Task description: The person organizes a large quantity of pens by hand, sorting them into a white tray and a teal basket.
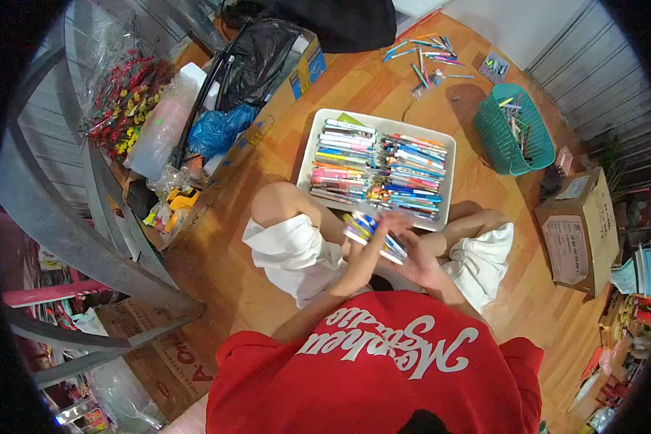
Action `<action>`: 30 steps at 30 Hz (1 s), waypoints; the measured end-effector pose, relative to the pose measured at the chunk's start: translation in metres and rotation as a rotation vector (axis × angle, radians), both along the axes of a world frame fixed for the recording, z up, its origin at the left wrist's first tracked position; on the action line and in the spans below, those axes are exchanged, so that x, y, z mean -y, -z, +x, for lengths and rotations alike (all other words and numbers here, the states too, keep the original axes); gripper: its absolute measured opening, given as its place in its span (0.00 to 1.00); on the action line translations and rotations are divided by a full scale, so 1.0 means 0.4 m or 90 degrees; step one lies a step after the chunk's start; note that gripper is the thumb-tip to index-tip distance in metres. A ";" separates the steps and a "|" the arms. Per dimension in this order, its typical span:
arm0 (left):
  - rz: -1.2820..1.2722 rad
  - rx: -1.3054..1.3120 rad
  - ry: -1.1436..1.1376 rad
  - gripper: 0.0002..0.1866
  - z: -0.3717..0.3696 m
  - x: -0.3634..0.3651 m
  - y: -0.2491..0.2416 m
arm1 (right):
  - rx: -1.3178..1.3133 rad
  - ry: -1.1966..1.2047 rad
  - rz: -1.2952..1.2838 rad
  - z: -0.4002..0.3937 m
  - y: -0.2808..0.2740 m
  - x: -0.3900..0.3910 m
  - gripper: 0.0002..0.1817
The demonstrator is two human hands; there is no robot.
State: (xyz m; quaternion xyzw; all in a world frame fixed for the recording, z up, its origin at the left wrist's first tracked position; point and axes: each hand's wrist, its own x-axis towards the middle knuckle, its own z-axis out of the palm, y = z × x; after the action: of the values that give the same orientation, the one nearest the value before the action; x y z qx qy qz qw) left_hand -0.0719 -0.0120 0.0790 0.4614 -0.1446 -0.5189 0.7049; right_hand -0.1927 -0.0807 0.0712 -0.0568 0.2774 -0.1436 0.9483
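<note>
Clock taken from the hands, 12 straight ahead. Two hands, one pen bundle (pixel 359 228) between them, over the lap. Left hand (pixel 372 249) closed around it, fingers stretched across the pens; right hand (pixel 417 266) half-curled at the right end, how firmly it grips I cannot tell. Bundle of several slim, smooth barrels, white, blue and yellow showing; exact number hidden by fingers.

At 12, one white tray (pixel 450 170), shallow, rectangular, rounded corners, resting on the wood-grain floor (pixel 499 199). Inside, two columns of pens (pixel 340 155), mostly lying crosswise, packed too tight to count; one flat green piece by the far rim. Between 12 and 1, one scatter of loose pens (pixel 441 54), over a dozen, overlapping. Between 1 and 2, one teal openwork basket (pixel 493 137), several pens inside. At 3, one brown cardboard box (pixel 566 249), matte, square-edged, pale printed label. Towards 10, one crinkled blue bag (pixel 224 130), glossy
</note>
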 end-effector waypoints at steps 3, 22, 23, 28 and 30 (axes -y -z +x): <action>-0.061 -0.116 0.016 0.19 0.071 0.039 -0.080 | -0.006 -0.065 -0.069 0.001 -0.014 0.009 0.23; -0.030 -0.135 0.187 0.33 0.149 0.008 -0.049 | -0.087 -0.271 -0.563 0.060 -0.056 0.044 0.15; -0.020 -0.133 0.172 0.33 0.154 0.002 -0.044 | -0.091 -0.278 -0.611 0.065 -0.049 0.042 0.15; -0.041 -0.197 0.080 0.31 0.212 -0.037 -0.016 | -0.150 -0.310 -0.757 0.095 -0.057 0.072 0.13; -0.060 -0.103 0.056 0.33 0.275 -0.052 -0.078 | -0.192 -0.280 -0.700 0.099 -0.016 0.109 0.13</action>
State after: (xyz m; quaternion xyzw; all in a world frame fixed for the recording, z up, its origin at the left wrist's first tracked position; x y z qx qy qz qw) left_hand 0.0383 0.0089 0.1104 0.3774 -0.1318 -0.5773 0.7119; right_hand -0.1532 -0.1244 0.0776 -0.6138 0.2757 -0.0567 0.7376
